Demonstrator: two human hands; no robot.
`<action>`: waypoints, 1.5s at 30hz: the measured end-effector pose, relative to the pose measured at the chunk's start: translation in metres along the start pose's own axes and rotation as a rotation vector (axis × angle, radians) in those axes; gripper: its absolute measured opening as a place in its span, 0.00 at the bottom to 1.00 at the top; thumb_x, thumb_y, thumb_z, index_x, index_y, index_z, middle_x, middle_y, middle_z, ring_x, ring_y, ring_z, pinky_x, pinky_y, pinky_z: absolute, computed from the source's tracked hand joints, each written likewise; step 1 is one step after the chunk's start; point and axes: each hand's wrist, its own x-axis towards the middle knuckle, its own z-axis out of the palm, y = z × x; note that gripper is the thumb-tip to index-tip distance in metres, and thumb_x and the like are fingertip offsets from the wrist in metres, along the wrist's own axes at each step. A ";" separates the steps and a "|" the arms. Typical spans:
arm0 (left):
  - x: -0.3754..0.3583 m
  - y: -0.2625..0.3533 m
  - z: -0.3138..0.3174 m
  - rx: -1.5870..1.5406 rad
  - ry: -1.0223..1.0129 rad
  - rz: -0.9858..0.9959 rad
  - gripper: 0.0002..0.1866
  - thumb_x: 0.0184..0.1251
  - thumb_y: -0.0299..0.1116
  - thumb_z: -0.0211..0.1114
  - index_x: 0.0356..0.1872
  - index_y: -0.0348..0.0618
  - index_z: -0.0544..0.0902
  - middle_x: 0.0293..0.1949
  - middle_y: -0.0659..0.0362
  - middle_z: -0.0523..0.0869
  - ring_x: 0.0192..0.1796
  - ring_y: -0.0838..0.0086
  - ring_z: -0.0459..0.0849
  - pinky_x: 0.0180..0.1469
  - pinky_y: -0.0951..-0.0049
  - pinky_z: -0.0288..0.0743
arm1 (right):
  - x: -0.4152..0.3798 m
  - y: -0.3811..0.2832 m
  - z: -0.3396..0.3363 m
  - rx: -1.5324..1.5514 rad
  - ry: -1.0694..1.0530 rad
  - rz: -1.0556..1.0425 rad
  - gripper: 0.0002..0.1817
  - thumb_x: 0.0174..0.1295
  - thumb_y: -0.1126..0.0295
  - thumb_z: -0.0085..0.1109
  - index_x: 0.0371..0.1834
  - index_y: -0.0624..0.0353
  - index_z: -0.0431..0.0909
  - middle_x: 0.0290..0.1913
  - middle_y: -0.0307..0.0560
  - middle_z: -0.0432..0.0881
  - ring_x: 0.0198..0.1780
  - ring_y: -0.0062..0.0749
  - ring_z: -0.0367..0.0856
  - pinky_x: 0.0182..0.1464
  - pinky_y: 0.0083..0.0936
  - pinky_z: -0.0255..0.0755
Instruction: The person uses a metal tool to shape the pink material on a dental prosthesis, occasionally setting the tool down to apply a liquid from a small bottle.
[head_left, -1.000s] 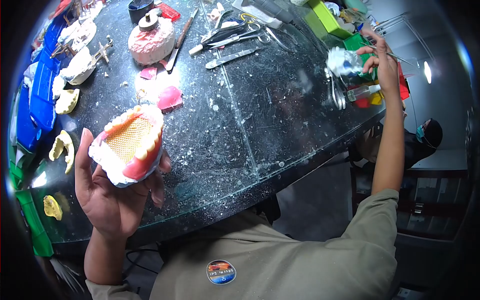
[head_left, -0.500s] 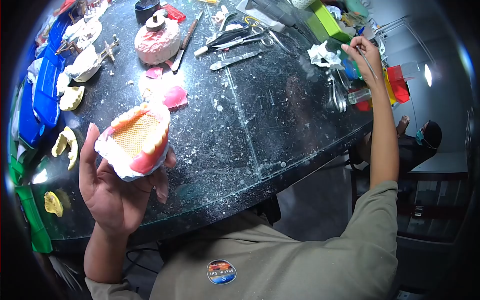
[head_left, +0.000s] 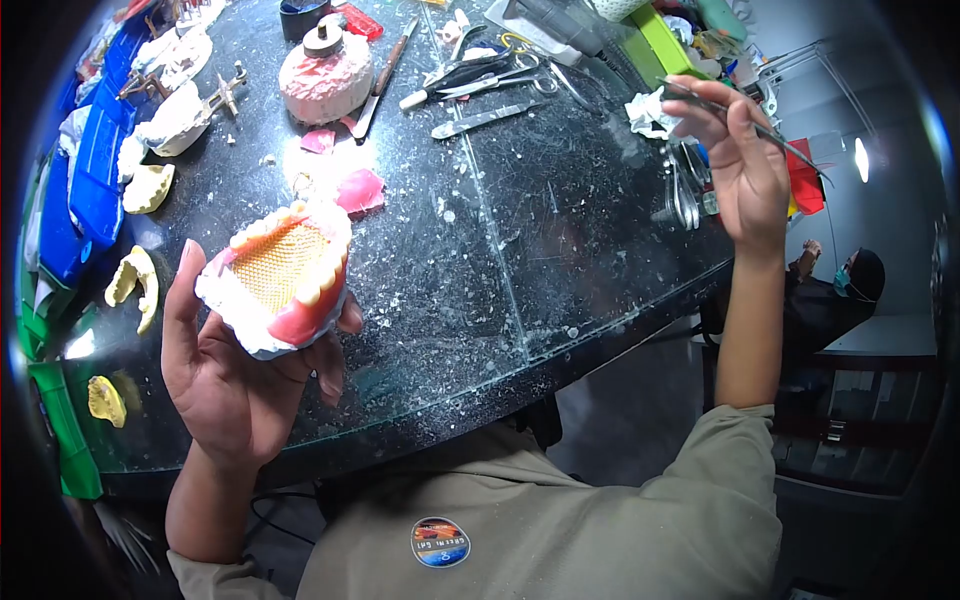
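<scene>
My left hand [head_left: 235, 405] grips a plaster dental model from beneath, thumb on one side and fingers on the other. On the model sits a wax denture [head_left: 305, 322] with pink gum, a row of cream teeth and a gold mesh palate facing up. At the right side of the bench, my right hand [head_left: 748, 185] is raised with a slim metal dental instrument [head_left: 795, 150] pinched in its fingers. Pink wax pieces [head_left: 360, 190] lie on the bench just beyond the model.
A pink-and-white plaster flask form [head_left: 325, 85] stands beyond, next to a wooden-handled knife [head_left: 385, 82]. Scissors [head_left: 495, 80] and other tools lie at the back. Yellowish casts [head_left: 148, 188] and a blue tray [head_left: 95, 190] line the left. A masked person [head_left: 840, 300] sits at far right.
My right hand has turned, opening its palm toward me, and the instrument now slants across the fingers. It has drawn slightly nearer. My left hand holds the model almost still.
</scene>
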 end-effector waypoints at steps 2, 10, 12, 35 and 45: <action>-0.002 0.001 0.010 -0.053 0.117 -0.013 0.35 0.68 0.57 0.31 0.59 0.35 0.66 0.43 0.40 0.78 0.33 0.62 0.80 0.19 0.71 0.73 | -0.004 -0.004 0.013 0.114 -0.050 -0.035 0.21 0.71 0.59 0.33 0.50 0.64 0.71 0.51 0.63 0.75 0.46 0.40 0.80 0.45 0.25 0.72; -0.002 0.000 0.006 -0.028 0.055 -0.020 0.35 0.68 0.57 0.31 0.59 0.36 0.67 0.40 0.39 0.78 0.30 0.62 0.80 0.17 0.72 0.72 | -0.013 -0.019 0.028 0.301 -0.201 -0.074 0.20 0.71 0.54 0.23 0.45 0.53 0.64 0.53 0.73 0.70 0.38 0.44 0.82 0.45 0.30 0.75; -0.002 -0.001 0.004 -0.034 0.007 -0.016 0.35 0.68 0.57 0.32 0.58 0.36 0.67 0.41 0.40 0.78 0.33 0.61 0.80 0.20 0.71 0.73 | -0.014 -0.019 0.029 0.267 -0.196 -0.059 0.21 0.70 0.53 0.23 0.46 0.54 0.64 0.53 0.73 0.70 0.40 0.44 0.82 0.44 0.30 0.75; 0.002 0.000 -0.022 -0.069 -0.384 -0.107 0.36 0.67 0.57 0.33 0.60 0.34 0.65 0.52 0.45 0.76 0.48 0.56 0.79 0.52 0.60 0.72 | -0.063 -0.030 0.057 -0.001 0.004 -0.316 0.21 0.71 0.58 0.30 0.57 0.60 0.63 0.49 0.71 0.72 0.30 0.37 0.80 0.33 0.24 0.73; 0.004 -0.003 -0.016 -0.037 -0.255 -0.128 0.37 0.67 0.58 0.30 0.61 0.34 0.64 0.47 0.43 0.78 0.42 0.55 0.81 0.23 0.66 0.77 | -0.085 -0.016 0.053 -0.054 0.180 -0.239 0.23 0.70 0.57 0.35 0.51 0.68 0.68 0.49 0.58 0.67 0.30 0.29 0.73 0.30 0.19 0.68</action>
